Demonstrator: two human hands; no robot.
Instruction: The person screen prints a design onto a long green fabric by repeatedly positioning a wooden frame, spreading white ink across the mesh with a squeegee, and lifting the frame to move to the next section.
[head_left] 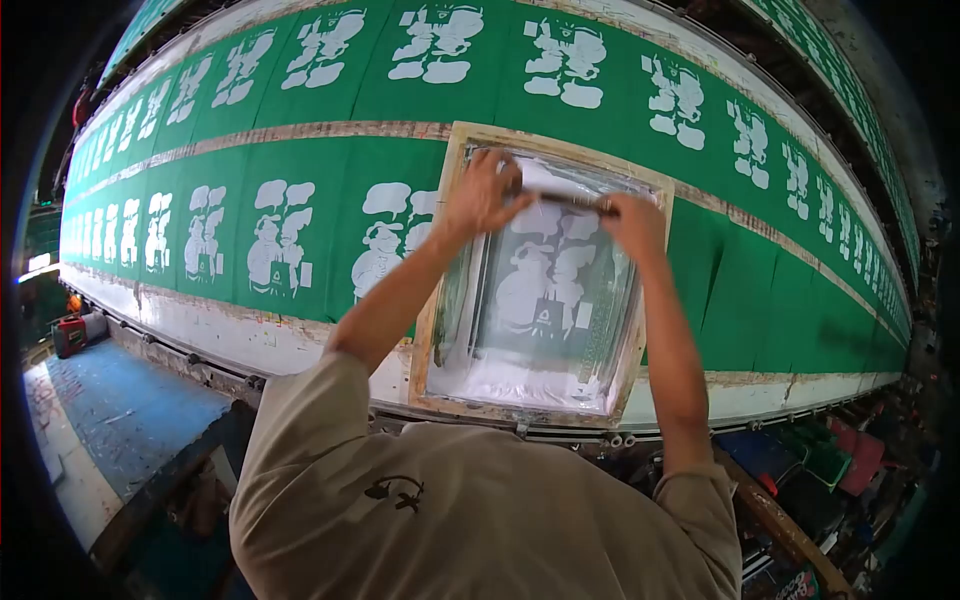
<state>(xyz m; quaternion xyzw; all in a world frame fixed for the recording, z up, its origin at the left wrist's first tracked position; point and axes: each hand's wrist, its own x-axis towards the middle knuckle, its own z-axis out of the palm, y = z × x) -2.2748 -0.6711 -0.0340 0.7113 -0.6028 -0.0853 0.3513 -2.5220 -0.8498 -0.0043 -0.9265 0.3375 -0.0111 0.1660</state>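
Both the left hand (486, 192) and right hand (634, 218) grip the squeegee (572, 201) across the screen frame's (427, 330) far end.

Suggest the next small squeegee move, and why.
Probably shift the squeegee past the white ink at the far end of the screen: left hand and right hand hold it nearer the body than that ink, so pulling now might leave ink behind.

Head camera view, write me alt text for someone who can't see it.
A person's left hand and right hand are at opposite ends of a dark bar over the far part of a wooden-framed screen. Beneath, rows of green panels, many printed with white figures, line a long table.
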